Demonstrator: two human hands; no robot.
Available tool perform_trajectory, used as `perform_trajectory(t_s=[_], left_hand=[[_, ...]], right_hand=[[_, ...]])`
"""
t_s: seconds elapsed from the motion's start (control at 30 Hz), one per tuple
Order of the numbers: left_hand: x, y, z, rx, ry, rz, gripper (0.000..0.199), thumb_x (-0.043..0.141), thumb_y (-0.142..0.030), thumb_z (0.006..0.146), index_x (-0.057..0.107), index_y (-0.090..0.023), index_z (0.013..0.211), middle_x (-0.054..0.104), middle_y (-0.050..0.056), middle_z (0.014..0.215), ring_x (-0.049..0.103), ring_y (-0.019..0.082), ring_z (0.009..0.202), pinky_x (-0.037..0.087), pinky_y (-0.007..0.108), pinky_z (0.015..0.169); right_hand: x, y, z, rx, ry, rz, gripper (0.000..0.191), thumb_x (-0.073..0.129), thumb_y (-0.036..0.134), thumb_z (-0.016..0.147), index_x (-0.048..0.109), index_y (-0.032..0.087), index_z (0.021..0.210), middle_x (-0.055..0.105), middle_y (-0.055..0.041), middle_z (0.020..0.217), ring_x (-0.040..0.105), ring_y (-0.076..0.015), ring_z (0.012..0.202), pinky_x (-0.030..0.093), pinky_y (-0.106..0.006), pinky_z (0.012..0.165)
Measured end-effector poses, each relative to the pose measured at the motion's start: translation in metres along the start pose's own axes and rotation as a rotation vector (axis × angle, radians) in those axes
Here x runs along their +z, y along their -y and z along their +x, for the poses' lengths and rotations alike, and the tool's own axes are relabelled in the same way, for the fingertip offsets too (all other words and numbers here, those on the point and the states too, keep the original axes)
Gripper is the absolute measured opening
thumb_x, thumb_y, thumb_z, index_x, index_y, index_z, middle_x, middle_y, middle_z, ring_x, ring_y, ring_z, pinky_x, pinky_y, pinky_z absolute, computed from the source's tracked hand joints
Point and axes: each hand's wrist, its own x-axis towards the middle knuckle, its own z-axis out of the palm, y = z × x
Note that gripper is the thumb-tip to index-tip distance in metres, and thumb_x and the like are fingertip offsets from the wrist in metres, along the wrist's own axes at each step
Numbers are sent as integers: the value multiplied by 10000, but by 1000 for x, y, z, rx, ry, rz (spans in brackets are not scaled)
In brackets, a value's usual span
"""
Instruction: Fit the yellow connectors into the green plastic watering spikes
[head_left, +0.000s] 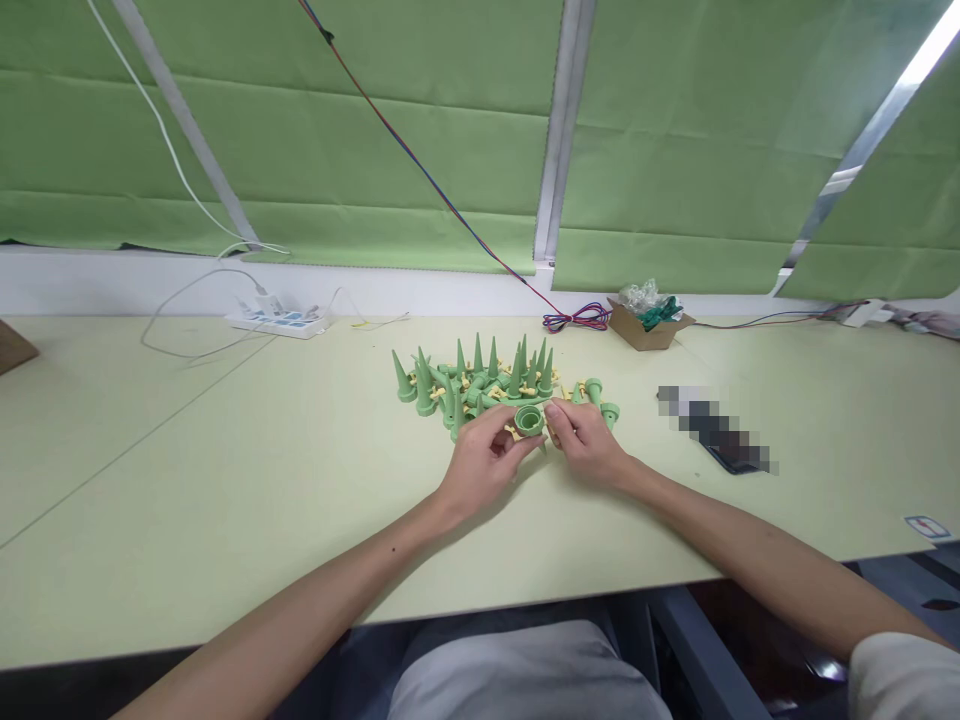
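Green round plastic piece with an open ringed end: up off the table, just in front of the pile, open end toward the head camera. Left hand has it, thumb and fingers closed on its sides, gap only as wide as the piece. Right hand is just beside it, thumb and forefinger nearly together; can't tell if there's a small part in the pinch.

Behind the hands: loose pile of green plastic cones and caps, many points up, some lying over, small yellow plastic parts mixed in. All on a pale yellow-green table. Dark flat object, pixelated, lies right of the pile. Further back: open brown cardboard box with clear and green plastic, coiled red-blue cable beside it, white power strip at far left.
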Motion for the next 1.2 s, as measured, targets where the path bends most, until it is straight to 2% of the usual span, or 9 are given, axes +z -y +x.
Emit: perform_trajectory(t_s=[0.13, 0.2, 0.3, 0.37, 0.43, 0.63, 0.77, 0.9, 1.2], left_hand=[[0, -2, -1, -124, 44, -123, 252, 645, -439, 881, 555, -210, 825, 493, -58, 527, 518, 121, 427, 404, 242, 452], [1, -1, -1, -155, 41, -182, 268, 634, -461, 886, 558, -207, 844, 548, -51, 561, 531, 116, 403, 390, 235, 417], [1, -2, 0, -183, 10, -267, 337, 629, -492, 888, 588, -202, 1054, 652, -13, 780, 560, 98, 394, 393, 231, 372], [1, -4, 2, -199, 3, -320, 450, 620, -502, 897, 531, -219, 1236, 642, -27, 758, 554, 97, 377, 402, 226, 357], [1, -6, 3, -207, 12, -349, 507, 609, -503, 908, 477, -230, 1315, 598, -61, 656, 546, 104, 366, 407, 217, 353], [0, -4, 4, -208, 9, -366, 410, 609, -470, 916, 518, -225, 1232, 560, -73, 575, 517, 107, 342, 384, 217, 330], [1, 0, 4, -223, -3, -352, 385, 608, -462, 918, 540, -220, 1209, 561, -68, 549, 484, 99, 317, 342, 213, 318], [0, -1, 5, -246, -9, -350, 404, 616, -459, 913, 545, -207, 1220, 539, -78, 504, 443, 84, 304, 316, 198, 323], [0, -1, 7, -279, 13, -402, 509, 632, -529, 886, 538, -179, 1243, 492, -99, 404, 349, 75, 273, 292, 183, 318]], right_hand=[[1, 1, 1, 40, -13, 30, 534, 300, 586, 1030, 328, 225, 639, 372, 39, 521, 341, -116, 479, 286, -284, 511], [2, 1, 1, 63, -8, 80, 531, 320, 594, 1024, 347, 223, 646, 384, 37, 537, 351, -115, 493, 294, -280, 511], [4, -1, 0, 107, 15, 187, 509, 352, 580, 1023, 376, 221, 664, 391, 38, 565, 359, -111, 509, 303, -267, 498], [5, -2, 0, 137, 40, 246, 490, 380, 567, 1020, 395, 217, 678, 388, 41, 583, 351, -105, 511, 300, -257, 485], [6, -1, -1, 160, 69, 291, 463, 415, 554, 1015, 412, 213, 701, 387, 49, 595, 344, -96, 503, 293, -250, 472], [9, 6, -1, 264, 146, 559, 407, 464, 540, 1003, 373, 229, 757, 330, 86, 597, 351, -74, 428, 288, -233, 411], [11, 5, 0, 297, 179, 639, 418, 483, 558, 987, 376, 230, 752, 318, 92, 595, 355, -70, 396, 293, -234, 380], [12, 4, -1, 292, 183, 616, 401, 497, 545, 985, 388, 231, 761, 332, 92, 575, 371, -76, 393, 281, -238, 389], [12, 4, -1, 237, 126, 404, 382, 490, 509, 990, 410, 231, 740, 356, 68, 553, 340, -104, 463, 272, -261, 441]])
